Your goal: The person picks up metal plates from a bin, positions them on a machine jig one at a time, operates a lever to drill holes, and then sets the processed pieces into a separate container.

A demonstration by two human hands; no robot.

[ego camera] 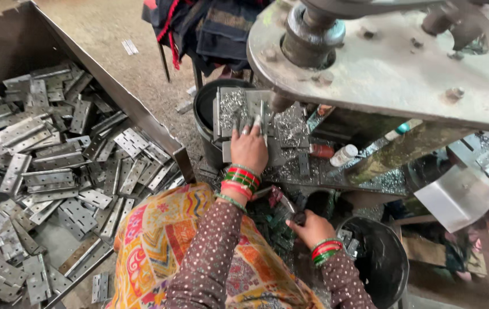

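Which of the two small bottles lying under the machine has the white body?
The small white plastic bottle, lying tilted on the right. The other, the orange-red bottle, lies just left of it, nearer the left hand.
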